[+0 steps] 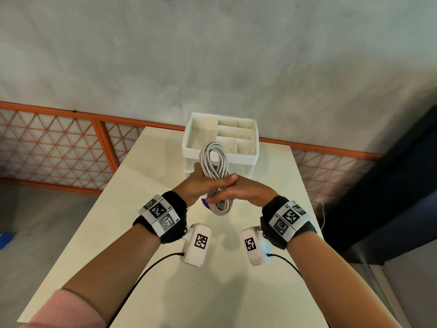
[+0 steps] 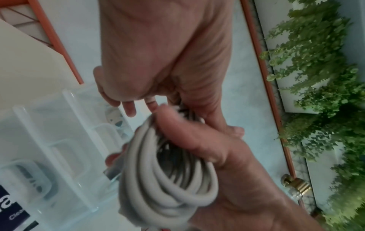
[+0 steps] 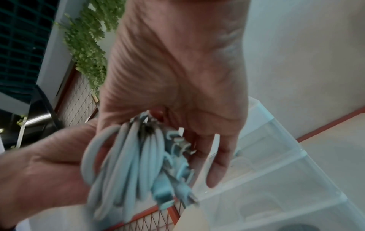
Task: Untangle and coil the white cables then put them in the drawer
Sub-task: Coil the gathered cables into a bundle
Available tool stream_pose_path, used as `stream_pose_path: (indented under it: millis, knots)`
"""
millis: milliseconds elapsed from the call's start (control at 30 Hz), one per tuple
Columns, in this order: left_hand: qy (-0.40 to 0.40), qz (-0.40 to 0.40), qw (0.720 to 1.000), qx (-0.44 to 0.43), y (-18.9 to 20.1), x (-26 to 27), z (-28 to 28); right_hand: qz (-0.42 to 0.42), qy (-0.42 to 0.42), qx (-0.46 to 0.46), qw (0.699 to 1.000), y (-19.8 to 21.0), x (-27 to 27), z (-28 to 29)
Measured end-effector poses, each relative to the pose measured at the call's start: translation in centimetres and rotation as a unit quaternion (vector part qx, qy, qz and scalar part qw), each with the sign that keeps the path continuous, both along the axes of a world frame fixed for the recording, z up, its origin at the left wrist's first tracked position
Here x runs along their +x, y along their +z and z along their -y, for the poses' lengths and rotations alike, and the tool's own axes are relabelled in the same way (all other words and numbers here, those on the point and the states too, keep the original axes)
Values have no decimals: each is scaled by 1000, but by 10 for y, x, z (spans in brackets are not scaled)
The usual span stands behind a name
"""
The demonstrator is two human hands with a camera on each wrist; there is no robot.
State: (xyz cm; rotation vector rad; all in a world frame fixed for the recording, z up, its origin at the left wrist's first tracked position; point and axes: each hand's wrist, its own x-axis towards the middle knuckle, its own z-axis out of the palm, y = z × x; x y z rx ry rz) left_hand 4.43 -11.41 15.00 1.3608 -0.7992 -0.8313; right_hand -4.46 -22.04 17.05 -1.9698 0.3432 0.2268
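White cables (image 1: 214, 171), wound into one elongated coil, sit at centre of the head view, held above the worktop (image 1: 165, 268). Coil stands roughly upright: one loop end points up toward the organizer (image 1: 221, 136), the other hangs below the hands.

Left hand (image 1: 189, 188): wrapped round the coil's middle from the left, fingers behind the strands. Left wrist view shows its thumb (image 2: 187, 137) pressed across the loops (image 2: 168, 179).

Right hand (image 1: 238, 190): comes in from the right, lies over the same waist of the coil, fingers crossing on top of the left hand. Right wrist view shows the palm (image 3: 177, 78) against the bundle (image 3: 134, 164), with one finger (image 3: 217, 164) extended alongside. Whether the remaining right fingers curl round the strands cannot be told; blur.

Both hands are together, clamped on the coil at one place.

Connector plugs (image 3: 173, 179) lie bunched on the lower right side of the bundle in the right wrist view.

Organizer: white, open compartmented top, centre of frame just behind the coil, on the far end of the worktop. Clear drawers (image 2: 49, 140) show at lower left in the left wrist view and a clear drawer unit (image 3: 276, 171) at lower right in the right wrist view. Whether any drawer is open cannot be told.

Orange lattice fence (image 1: 59, 143) runs behind the worktop. Green foliage (image 2: 326, 93) fills the right of the left wrist view.
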Motion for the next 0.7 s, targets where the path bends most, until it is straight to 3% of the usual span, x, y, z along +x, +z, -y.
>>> stream_pose_path:
  millis: [233,433,533,700]
  knots:
    - [-2,-24,1000,-7,3,6,2,57,-53,100,992,-8,5,-12]
    - [-28,-83,996,13,-2,4,-2,56,-83,37,994,-15,6,-19]
    - [-38,-161,986,13,1,6,-7,32,-87,31,995,-18,4,-20]
    - [39,-304,942,-141,0,11,-5,6,-53,57,997,-15,4,-23]
